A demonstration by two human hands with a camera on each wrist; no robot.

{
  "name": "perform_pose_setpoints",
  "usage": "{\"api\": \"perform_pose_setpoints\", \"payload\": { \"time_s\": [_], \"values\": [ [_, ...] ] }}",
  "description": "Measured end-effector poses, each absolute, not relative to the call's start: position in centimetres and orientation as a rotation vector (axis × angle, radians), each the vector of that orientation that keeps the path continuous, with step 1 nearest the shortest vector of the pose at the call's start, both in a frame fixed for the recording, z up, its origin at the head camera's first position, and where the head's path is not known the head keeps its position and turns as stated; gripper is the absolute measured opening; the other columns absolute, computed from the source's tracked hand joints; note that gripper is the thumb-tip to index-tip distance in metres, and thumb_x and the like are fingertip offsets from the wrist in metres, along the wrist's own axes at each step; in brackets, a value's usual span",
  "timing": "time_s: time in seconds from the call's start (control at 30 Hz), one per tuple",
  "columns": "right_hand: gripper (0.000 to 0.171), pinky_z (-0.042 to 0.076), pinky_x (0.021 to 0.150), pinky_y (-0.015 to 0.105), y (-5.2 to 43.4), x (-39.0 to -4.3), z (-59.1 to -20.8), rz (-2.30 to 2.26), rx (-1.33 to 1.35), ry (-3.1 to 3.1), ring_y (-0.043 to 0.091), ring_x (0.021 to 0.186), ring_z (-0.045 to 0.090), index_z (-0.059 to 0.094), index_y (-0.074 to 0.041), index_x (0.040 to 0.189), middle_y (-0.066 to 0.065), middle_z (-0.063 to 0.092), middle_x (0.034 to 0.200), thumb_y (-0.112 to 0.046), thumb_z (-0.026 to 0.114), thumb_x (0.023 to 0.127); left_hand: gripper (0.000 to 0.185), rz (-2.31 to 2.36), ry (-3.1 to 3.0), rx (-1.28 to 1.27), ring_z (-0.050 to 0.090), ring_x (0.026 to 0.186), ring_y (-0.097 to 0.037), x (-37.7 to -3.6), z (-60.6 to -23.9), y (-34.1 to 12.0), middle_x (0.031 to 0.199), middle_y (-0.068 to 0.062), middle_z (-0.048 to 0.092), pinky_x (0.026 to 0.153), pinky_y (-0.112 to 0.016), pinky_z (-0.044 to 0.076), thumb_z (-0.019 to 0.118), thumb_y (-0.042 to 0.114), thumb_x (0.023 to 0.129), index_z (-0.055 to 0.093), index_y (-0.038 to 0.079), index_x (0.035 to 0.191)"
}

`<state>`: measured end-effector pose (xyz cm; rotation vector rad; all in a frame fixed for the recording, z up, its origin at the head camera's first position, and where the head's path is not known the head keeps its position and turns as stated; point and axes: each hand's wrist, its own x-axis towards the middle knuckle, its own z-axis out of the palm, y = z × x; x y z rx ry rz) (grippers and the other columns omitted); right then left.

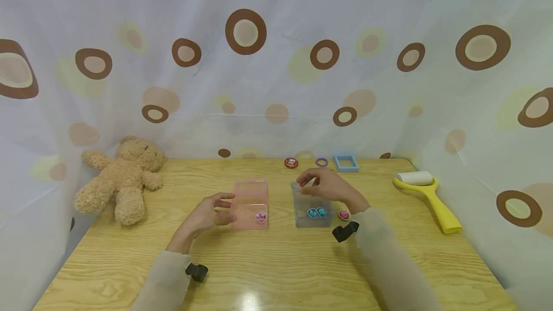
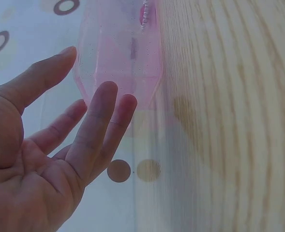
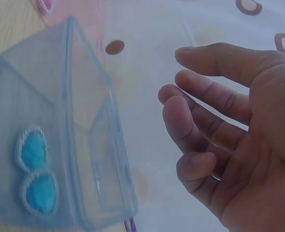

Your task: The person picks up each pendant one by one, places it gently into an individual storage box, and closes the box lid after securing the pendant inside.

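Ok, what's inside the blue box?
Two blue heart gems show at the blue box front wall, inside or stuck on. The right hand covers its top.

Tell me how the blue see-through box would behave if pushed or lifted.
The blue box looks thin-walled and clear, so it is probably light and would slide easily on the smooth wooden table. Its flat base suggests it won't roll. The two blue gems inside may shift if it tilts.

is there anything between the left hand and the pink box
Nothing visible. The left hand is open beside the pink box, fingertips close to its wall with only bare table around. Whether they touch cannot be told.
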<state>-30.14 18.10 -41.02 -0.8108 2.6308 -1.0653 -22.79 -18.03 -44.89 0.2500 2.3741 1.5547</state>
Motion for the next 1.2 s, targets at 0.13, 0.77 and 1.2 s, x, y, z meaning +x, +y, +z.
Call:
{"api": "perform_pose_setpoints", "payload": {
  "time_s": [0.13, 0.77, 1.2],
  "values": [
    [0.025, 0.053, 0.075, 0.032, 19.9, -30.2, -41.2, -1.085, -0.761, 2.64, 0.019, 0.087, 0.063, 0.069, -0.014, 0.118, 0.006, 0.069, 0.11, -0.024, 0.069, 0.095, 0.065, 1.561, 2.369, 0.253, 0.06, 0.119, -0.04, -22.7, -44.8, -18.0, 0.14, -0.032, 0.05, 0.088, -0.042, 0.059, 0.071, 0.009, 0.093, 0.041, 0.001, 0.149],
    [0.029, 0.055, 0.073, 0.032, 26.9, -29.8, -43.2, -1.069, -0.616, 2.72, 0.022, 0.087, 0.065, 0.069, -0.002, 0.116, 0.01, 0.071, 0.106, -0.021, 0.07, 0.094, 0.064, 1.561, 2.385, 0.216, 0.065, 0.114, -0.033, -22.9, -45.3, -17.9, 0.138, -0.029, 0.053, 0.088, -0.041, 0.059, 0.072, 0.007, 0.091, 0.044, 0.003, 0.148],
    [0.02, 0.051, 0.078, 0.032, 29.1, -29.5, -45.7, -0.963, -0.533, 2.638, 0.019, 0.092, 0.063, 0.072, -0.007, 0.11, 0.007, 0.073, 0.107, -0.014, 0.07, 0.092, 0.064, 1.541, 2.397, 0.217, 0.062, 0.117, -0.034, -22.9, -45.1, -18.0, 0.139, -0.029, 0.052, 0.088, -0.042, 0.059, 0.071, 0.008, 0.092, 0.043, 0.003, 0.149]
  ]
}}
